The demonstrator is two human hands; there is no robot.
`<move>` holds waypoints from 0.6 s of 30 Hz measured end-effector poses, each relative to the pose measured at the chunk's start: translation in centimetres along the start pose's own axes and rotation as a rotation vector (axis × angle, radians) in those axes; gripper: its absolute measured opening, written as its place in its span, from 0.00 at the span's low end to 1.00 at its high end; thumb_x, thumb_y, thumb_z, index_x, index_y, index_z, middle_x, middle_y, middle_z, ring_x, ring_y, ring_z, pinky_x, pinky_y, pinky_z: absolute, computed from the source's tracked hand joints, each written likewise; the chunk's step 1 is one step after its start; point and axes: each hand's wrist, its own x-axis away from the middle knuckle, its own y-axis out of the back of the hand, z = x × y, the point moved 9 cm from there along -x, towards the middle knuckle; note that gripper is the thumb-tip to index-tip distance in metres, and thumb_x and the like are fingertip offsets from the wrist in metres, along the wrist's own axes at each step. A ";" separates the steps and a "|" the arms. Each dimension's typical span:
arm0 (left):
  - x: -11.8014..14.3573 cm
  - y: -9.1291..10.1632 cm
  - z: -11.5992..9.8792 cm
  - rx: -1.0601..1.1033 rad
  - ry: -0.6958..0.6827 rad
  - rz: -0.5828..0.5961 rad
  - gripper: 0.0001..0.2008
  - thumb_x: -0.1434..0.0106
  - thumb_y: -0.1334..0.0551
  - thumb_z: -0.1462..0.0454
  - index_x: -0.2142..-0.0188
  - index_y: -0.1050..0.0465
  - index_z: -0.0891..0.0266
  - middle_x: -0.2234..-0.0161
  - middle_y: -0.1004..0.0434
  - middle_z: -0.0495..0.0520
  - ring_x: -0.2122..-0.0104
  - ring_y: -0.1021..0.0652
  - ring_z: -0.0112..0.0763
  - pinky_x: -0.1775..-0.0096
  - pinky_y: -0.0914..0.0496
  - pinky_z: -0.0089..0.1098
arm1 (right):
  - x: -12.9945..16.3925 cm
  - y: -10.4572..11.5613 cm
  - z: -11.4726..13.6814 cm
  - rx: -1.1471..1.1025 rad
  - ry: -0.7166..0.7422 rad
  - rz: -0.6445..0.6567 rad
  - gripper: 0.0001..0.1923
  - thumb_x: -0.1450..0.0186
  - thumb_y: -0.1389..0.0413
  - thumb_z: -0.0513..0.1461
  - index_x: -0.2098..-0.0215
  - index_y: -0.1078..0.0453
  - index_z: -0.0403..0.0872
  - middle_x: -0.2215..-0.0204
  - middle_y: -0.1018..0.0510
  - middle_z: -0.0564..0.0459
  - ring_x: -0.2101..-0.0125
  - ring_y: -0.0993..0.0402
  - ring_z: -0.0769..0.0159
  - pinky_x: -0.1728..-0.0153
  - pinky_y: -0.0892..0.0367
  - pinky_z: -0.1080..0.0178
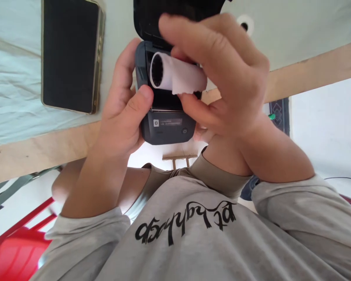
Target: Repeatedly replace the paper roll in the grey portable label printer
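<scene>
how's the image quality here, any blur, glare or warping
Head view: the pale floor at right looks washed out by bright light; head view: the right hand seems slightly soft, and the small print on the label of the dark device is unreadable; head view: wide-angle distortion appears to stretch the grey sleeves toward the edges.

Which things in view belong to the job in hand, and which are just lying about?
In the job:
portable printer, lid open, gripped by the left hand
paper roll, held by the right hand at the printer's open compartment

Lying about:
smartphone
red plastic chair
small white roll, untouched, possibly a spare
</scene>
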 end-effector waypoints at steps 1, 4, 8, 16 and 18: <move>0.1 0.0 -0.1 0.009 -0.012 0.011 0.34 0.36 0.29 0.49 0.36 0.34 0.56 0.37 0.27 0.55 0.29 0.32 0.50 0.35 0.24 0.44 | -0.1 0.0 0.8 0.053 0.053 -0.009 0.30 0.34 0.49 0.39 0.33 0.36 0.55 0.42 0.25 0.54 0.42 0.26 0.65 0.37 0.26 0.59; 0.5 -0.1 -0.2 0.056 -0.015 0.001 0.30 0.31 0.32 0.51 0.35 0.36 0.56 0.39 0.26 0.51 0.28 0.33 0.46 0.33 0.26 0.46 | -0.3 -0.3 1.2 0.133 0.079 -0.025 0.25 0.37 0.47 0.36 0.42 0.30 0.51 0.48 0.20 0.55 0.49 0.20 0.66 0.44 0.25 0.59; 0.7 -0.9 -0.3 0.143 -0.058 0.084 0.25 0.28 0.34 0.55 0.35 0.36 0.56 0.40 0.24 0.49 0.30 0.29 0.42 0.36 0.23 0.42 | 0.4 0.2 1.9 0.135 0.227 -0.155 0.08 0.34 0.47 0.36 0.61 0.27 0.50 0.57 0.18 0.56 0.56 0.20 0.66 0.53 0.26 0.59; -0.1 -0.8 -1.7 0.063 -0.256 0.234 0.40 0.42 0.25 0.44 0.38 0.33 0.58 0.43 0.21 0.52 0.37 0.21 0.49 0.47 0.18 0.39 | 3.2 0.0 4.8 0.145 0.652 -0.254 0.05 0.36 0.41 0.37 0.62 0.31 0.51 0.64 0.19 0.63 0.66 0.25 0.69 0.64 0.34 0.58; 0.0 0.0 -0.4 -0.236 0.022 0.058 0.40 0.35 0.30 0.57 0.30 0.46 0.59 0.34 0.33 0.49 0.34 0.25 0.45 0.36 0.26 0.45 | 3.2 -0.2 4.7 0.125 0.647 -0.203 0.02 0.33 0.42 0.40 0.62 0.31 0.50 0.64 0.19 0.62 0.64 0.24 0.70 0.62 0.33 0.58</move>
